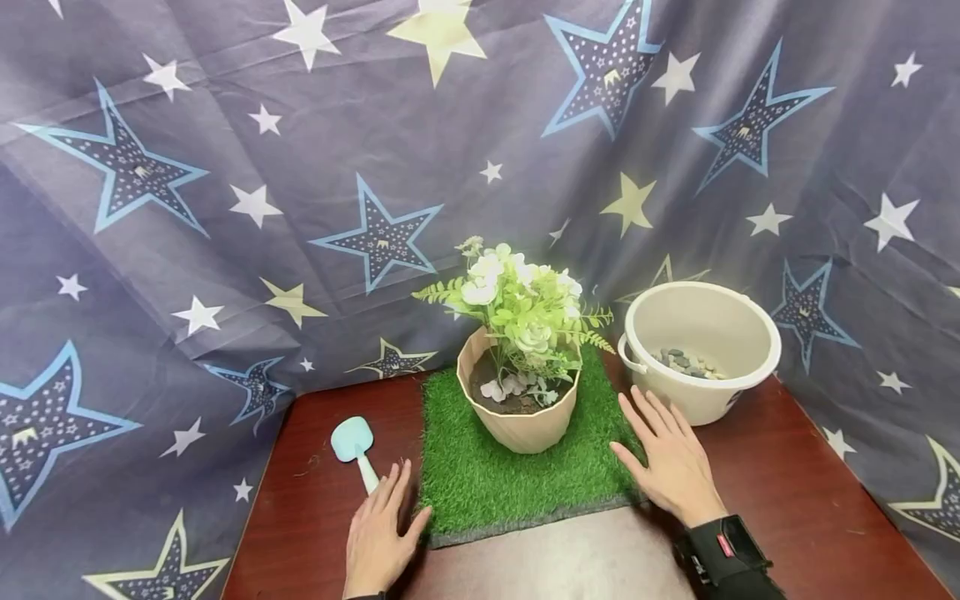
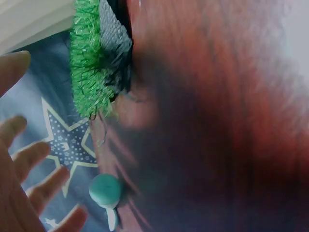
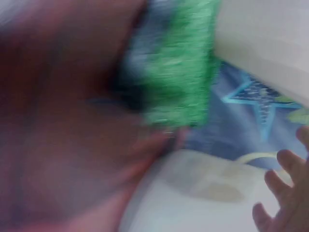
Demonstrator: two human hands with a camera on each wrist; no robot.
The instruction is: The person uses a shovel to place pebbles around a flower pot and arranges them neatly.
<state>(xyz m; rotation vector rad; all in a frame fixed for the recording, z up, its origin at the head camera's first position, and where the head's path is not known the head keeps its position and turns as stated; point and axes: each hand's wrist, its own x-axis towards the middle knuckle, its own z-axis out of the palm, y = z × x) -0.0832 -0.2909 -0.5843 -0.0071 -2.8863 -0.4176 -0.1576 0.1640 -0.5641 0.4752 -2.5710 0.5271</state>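
The turquoise toy shovel (image 1: 352,439) lay at eleven o'clock from the left hand (image 1: 381,533), the nearer one, its long axis running eleven to five; straight fingers hid the handle's end, so contact could not be told. The right hand (image 1: 670,467), fingers extended and spread, held nothing: bucket (image 1: 697,404) at one o'clock, flowerpot (image 1: 525,429) at ten. From the grass mat's (image 1: 517,500) front edge, tabletop (image 1: 555,567) stretched toward six.

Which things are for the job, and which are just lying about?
Probably for the job:
shovel by the left hand
bucket by the right hand
stones inside
flowerpot and plant

Probably just there:
grass mat under the flowerpot
table
starry cloth behind
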